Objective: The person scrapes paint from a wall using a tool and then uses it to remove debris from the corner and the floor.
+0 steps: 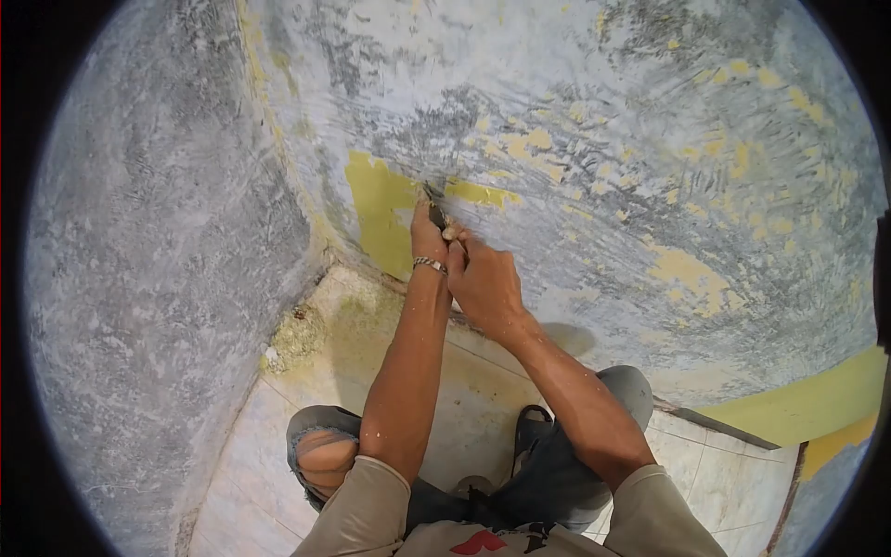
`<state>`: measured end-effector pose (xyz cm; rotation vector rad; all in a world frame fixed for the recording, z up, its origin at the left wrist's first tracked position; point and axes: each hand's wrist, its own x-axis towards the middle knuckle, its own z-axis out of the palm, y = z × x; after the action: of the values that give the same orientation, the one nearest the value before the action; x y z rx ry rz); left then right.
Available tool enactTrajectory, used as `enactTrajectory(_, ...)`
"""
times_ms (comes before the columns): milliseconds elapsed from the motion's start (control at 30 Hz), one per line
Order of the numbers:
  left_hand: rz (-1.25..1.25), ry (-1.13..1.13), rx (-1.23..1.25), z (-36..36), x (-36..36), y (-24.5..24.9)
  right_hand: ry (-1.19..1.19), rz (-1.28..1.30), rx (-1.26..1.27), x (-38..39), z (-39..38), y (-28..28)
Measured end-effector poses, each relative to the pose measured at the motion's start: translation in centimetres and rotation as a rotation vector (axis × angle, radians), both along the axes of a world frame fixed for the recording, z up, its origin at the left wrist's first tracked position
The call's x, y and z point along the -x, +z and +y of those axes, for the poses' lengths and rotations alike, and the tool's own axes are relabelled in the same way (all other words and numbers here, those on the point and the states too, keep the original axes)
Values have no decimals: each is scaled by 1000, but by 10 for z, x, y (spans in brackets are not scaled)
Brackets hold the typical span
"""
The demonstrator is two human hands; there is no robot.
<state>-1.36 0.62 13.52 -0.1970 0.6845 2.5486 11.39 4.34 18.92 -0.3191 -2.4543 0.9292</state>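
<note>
My right hand (487,281) is closed around the pale handle end of a small scraper (436,215) with a dark blade. My left hand (425,229), with a metal bracelet (430,265) at its wrist, lies along the blade, its fingers closed against the tool. The blade's tip meets the wall (575,232) at the edge of a yellow-green paint patch (382,209). A thin strip of the same paint (483,193) runs to the right of the tip. Part of the scraper is hidden by my fingers.
A grey bare wall (167,260) stands on the left, meeting the scraped wall at a corner. Paint flakes (295,339) are heaped on the tiled floor (251,464) there. My bent knees (325,455) are close to the wall. A yellow-green band (807,399) remains low at right.
</note>
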Motion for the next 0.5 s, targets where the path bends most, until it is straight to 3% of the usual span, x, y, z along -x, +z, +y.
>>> enactTrajectory(67,-100,-26,-72,-3,-12,8,30,-41,3,-5,-1,5)
enactTrajectory(167,13,-34,-53,18,-41,8,-6,-31,2,-36,10,3)
enactTrajectory(333,-37,-102,26,54,-95,19,-112,-59,-24,-85,36,11)
enactTrajectory(500,-133,-146,13,48,-92,23,-136,-44,-39,-78,26,15)
